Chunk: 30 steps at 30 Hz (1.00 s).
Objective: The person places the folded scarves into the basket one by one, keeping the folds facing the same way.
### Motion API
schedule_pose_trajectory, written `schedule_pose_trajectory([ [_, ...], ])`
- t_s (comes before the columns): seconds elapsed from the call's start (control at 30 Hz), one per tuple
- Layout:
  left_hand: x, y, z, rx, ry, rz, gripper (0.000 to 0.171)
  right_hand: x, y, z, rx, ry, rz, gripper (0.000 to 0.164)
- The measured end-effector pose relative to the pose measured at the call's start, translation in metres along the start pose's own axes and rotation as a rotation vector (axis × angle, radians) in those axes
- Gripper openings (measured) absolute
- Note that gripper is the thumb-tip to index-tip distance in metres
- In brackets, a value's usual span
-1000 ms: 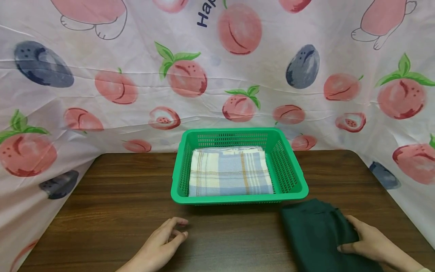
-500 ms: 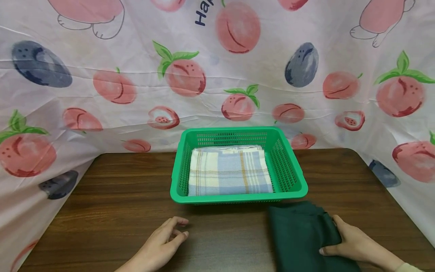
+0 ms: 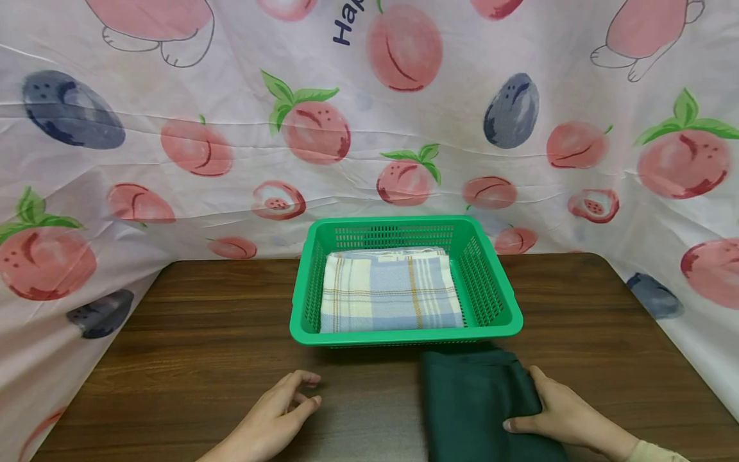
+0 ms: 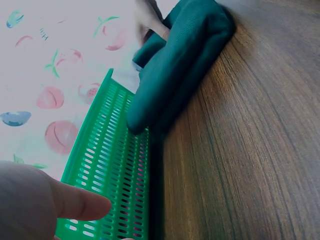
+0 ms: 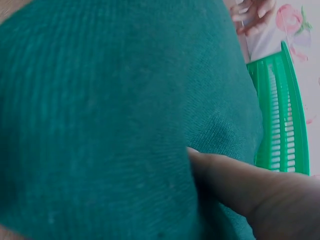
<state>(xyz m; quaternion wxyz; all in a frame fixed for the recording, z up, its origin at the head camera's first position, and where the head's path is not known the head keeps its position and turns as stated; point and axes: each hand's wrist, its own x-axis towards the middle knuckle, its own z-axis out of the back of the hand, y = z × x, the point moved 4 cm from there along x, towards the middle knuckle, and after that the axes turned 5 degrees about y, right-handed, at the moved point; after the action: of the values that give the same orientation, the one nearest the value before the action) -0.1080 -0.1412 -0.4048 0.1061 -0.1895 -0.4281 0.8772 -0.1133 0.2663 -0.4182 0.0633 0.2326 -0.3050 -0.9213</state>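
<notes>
A folded dark green cloth (image 3: 476, 404) is at the front of the table, right of the middle, its near end cut off by the head view's edge. My right hand (image 3: 562, 410) grips its right side, thumb on top and the other fingers largely hidden. In the right wrist view the thumb (image 5: 225, 177) presses into the knitted-looking fabric (image 5: 125, 115). My left hand (image 3: 271, 414) is to the left of the cloth, fingers loosely bent and holding nothing. In the left wrist view, the cloth (image 4: 175, 65) appears raised off the tabletop at its near end.
Behind the hands a green plastic basket (image 3: 404, 337) stands on the brown wooden table (image 3: 202, 333). Inside it lies a folded plaid cloth (image 3: 392, 292) in blue, cream and tan. A fruit-printed curtain (image 3: 358, 135) hangs behind the table and along both sides.
My right hand has moved left with the green cloth, from the table's right side toward the front of the basket. The left hand has stayed about where it was.
</notes>
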Motion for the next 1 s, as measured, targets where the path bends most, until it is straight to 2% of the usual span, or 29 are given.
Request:
schedule_pose_trajectory([
  [0.17, 0.0, 0.001, 0.0, -0.014, 0.005, -0.001, 0.034, 0.004, 0.012, -0.009, 0.056, 0.011, 0.012, 0.089],
  [0.63, 0.0, 0.002, -0.005, -0.048, 0.028, 0.014, 0.037, 0.02, 0.051, -0.033, 0.187, 0.054, 0.119, 0.083],
  [1.0, 0.001, 0.004, -0.006, -0.049, 0.038, 0.024, 0.038, 0.028, 0.07, -0.045, 0.186, 0.048, 0.191, 0.079],
])
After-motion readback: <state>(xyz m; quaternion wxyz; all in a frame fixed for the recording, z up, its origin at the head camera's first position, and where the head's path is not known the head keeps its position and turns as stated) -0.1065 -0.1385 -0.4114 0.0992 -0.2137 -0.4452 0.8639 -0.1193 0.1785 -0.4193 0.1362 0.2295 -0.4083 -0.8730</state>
